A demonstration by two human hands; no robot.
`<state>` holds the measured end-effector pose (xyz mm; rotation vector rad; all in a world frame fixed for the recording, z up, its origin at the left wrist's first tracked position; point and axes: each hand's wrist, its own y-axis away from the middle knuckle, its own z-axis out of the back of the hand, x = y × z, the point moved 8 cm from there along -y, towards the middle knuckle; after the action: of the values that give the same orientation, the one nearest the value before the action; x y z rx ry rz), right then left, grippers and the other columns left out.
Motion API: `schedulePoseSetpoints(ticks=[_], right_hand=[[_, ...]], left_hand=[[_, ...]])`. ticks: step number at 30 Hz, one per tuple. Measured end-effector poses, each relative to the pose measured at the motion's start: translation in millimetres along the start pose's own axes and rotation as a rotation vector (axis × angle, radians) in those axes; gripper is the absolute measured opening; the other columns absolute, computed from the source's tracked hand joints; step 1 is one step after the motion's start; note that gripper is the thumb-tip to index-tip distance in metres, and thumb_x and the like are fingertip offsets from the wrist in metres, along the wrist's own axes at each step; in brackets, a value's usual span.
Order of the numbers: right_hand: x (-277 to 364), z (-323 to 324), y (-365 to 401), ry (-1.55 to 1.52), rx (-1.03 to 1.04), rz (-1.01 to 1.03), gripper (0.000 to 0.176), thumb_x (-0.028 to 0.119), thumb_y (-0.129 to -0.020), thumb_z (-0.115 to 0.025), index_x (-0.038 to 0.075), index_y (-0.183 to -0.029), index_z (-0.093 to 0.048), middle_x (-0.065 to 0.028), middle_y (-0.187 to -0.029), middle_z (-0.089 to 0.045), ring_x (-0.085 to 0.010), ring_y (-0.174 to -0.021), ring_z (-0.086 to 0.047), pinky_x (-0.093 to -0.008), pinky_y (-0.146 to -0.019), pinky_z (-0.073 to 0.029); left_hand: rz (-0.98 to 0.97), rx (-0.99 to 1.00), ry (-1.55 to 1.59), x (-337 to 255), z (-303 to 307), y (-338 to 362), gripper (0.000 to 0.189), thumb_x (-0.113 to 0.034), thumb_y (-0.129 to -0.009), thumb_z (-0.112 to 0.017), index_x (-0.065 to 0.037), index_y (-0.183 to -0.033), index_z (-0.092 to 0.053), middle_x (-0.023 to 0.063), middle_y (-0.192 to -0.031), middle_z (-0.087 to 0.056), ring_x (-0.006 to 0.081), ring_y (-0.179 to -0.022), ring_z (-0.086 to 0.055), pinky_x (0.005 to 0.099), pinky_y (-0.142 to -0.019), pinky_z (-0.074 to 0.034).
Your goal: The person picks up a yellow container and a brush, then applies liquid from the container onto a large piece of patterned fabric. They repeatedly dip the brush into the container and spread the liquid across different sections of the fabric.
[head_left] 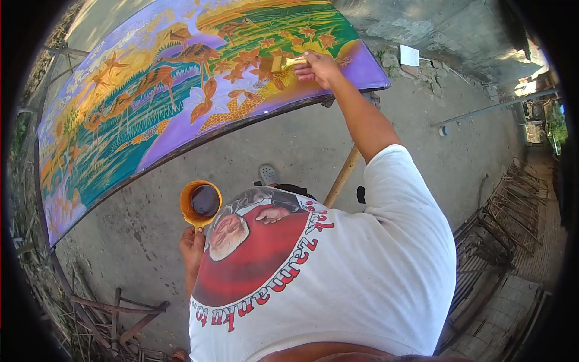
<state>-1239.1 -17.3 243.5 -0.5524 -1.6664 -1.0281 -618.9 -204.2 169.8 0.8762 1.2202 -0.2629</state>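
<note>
My right hand [316, 69] grips the handle of a broad flat paintbrush [274, 65], its bristles over the right part of a painted cloth [181, 90]. The cloth shows orange birds, flowers and leaves on green, yellow and purple. Whether the bristles press on the cloth is hard to tell. Down at the left of my body, my left hand [193, 246] is closed around the handle of an orange-yellow plastic dipper [188, 208]. Dark liquid [205, 200] fills part of it. The dipper is held apart from the cloth, below its near edge.
A dark frame [199, 139] runs along the cloth's near edge, with a wooden pole [342, 175] slanting below it. Wooden racks [506, 205] line the right side. Crossed wooden legs [123, 317] stand at lower left. A white sheet [409, 55] lies by the wall.
</note>
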Motion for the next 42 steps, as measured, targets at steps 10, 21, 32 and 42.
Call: schedulePoseSetpoints(ticks=[10,21,32,42], right_hand=[[39,77,16,0.157,-0.178,0.033,0.038,0.034,-0.103,-0.054,-0.001,-0.112,-0.063,-0.0155,-0.093,-0.069,-0.0207,-0.074,-0.07,-0.0317,-0.064,-0.061],[17,-3,-7,0.01,-0.243,0.193,0.036,0.029,-0.103,-0.053,-0.005,-0.113,-0.056,-0.0217,-0.09,-0.07,-0.0272,-0.071,-0.07,-0.0353,-0.06,-0.061],[5,-55,79,0.14,0.067,-0.07,0.037,0.03,-0.102,-0.053,-0.004,-0.117,-0.056,-0.0202,-0.092,-0.067,-0.0256,-0.071,-0.069,-0.0356,-0.059,-0.061],[0,29,69,-0.086,-0.445,0.146,0.034,0.028,-0.106,-0.045,-0.002,-0.119,-0.055,-0.0181,-0.095,-0.069,-0.025,-0.074,-0.071,-0.0345,-0.061,-0.062]], left_hand=[[-0.082,-0.037,0.021,-15,5,14,0.02,-0.017,-0.099,-0.059,0.003,-0.096,-0.061,-0.0041,-0.072,-0.054,0.004,-0.063,-0.044,0.0224,-0.057,-0.034],[-0.052,0.037,0.016,-3,2,-3,0.021,-0.017,-0.099,-0.06,0.004,-0.097,-0.062,-0.0036,-0.074,-0.056,0.0042,-0.066,-0.045,0.023,-0.058,-0.036],[-0.142,0.126,-0.044,-19,-3,-11,0.022,-0.017,-0.099,-0.061,0.005,-0.099,-0.062,-0.0011,-0.079,-0.059,0.0054,-0.07,-0.048,0.0232,-0.063,-0.039],[-0.165,0.146,-0.088,-39,5,16,0.019,-0.018,-0.099,-0.059,0.001,-0.097,-0.059,-0.0026,-0.068,-0.054,0.0048,-0.057,-0.045,0.0228,-0.052,-0.034]])
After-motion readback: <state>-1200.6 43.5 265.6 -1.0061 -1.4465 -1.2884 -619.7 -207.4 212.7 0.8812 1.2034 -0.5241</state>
